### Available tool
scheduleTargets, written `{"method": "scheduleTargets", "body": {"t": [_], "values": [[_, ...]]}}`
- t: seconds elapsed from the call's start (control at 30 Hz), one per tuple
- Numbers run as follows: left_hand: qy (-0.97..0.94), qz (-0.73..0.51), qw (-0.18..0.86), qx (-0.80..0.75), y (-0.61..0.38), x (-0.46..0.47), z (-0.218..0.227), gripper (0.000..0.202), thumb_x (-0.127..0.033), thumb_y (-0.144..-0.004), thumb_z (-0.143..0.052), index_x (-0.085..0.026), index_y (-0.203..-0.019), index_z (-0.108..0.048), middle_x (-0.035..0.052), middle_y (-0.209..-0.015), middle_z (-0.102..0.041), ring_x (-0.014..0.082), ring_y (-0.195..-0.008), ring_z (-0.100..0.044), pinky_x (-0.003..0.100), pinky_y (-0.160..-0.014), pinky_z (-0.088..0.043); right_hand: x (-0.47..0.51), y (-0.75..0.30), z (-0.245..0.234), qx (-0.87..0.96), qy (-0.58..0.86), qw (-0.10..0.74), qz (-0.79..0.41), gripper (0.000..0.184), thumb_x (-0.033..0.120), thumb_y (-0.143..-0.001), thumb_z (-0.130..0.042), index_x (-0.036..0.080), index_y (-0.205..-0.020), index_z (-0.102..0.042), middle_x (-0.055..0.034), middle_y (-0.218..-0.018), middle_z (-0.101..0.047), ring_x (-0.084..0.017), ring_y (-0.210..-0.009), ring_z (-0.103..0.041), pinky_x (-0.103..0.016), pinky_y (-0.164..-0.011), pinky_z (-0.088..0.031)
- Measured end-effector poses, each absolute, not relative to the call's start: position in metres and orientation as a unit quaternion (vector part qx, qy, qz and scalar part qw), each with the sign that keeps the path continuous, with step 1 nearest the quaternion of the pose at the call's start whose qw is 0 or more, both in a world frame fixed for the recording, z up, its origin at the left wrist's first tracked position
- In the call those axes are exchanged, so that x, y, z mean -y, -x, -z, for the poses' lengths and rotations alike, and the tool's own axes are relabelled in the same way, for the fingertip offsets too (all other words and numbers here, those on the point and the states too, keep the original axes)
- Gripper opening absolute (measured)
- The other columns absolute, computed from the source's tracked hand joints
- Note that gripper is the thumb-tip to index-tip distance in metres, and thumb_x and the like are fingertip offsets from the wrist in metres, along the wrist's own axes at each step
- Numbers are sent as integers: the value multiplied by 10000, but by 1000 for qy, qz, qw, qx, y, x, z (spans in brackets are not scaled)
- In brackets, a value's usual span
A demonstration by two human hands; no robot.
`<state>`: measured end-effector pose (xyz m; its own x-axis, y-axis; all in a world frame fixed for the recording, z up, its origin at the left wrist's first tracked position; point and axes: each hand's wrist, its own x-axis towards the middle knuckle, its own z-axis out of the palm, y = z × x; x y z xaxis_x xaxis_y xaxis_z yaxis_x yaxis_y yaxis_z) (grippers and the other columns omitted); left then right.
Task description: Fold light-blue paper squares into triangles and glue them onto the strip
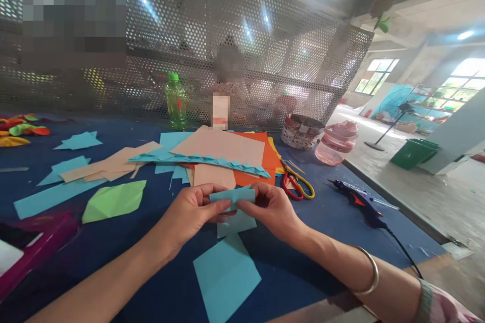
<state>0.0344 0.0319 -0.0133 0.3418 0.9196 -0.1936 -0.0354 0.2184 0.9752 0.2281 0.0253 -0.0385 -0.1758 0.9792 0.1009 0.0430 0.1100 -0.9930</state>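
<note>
Head view is showing the left hand [189, 209] and right hand [271, 209] pinching a folded light-blue paper strip [233, 194] between their fingers, with both hands closed on it above the table's navy-blue cover [291, 275]. A thin metal bangle [369, 270] is circling the right wrist. Directly below the hands, a creased light-blue paper square [225, 277] is lying on the cover. A green folded paper leaf shape [113, 202] is resting to the left, while a pleated turquoise paper strip [200, 161] is lying across a salmon-pink sheet [217, 146] and an orange sheet [261, 154] ahead. Red-and-yellow-handled scissors [297, 186] and a blue hot glue gun [359, 207] are sitting to the right. Farther back, a green-capped plastic bottle [175, 103], a round woven paper container [302, 132] and a pink glass jar [335, 144] are standing near a perforated metal screen [227, 25]. Beyond the table, a green plastic bin [415, 154] is standing on a dusty concrete floor [417, 202] beneath bright windows [462, 81]. Any bottle lettering is too small to read, and pixelated patches are covering parts of the screen.
</note>
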Motion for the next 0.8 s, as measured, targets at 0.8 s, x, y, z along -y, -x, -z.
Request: {"method": "scheduleTargets", "body": {"t": [0.8], "values": [[-490, -362, 628, -484, -39, -29, -3, 640, -423, -492, -926, -123, -1010, -698, 54, -845, -784, 199, -790, -712, 301, -763, -591, -26, -230, 22, 532, 436, 434, -582, 435, 493, -642, -852, 158, -695, -579, 47, -610, -589, -67, -536, -480, -213, -530, -371]]}}
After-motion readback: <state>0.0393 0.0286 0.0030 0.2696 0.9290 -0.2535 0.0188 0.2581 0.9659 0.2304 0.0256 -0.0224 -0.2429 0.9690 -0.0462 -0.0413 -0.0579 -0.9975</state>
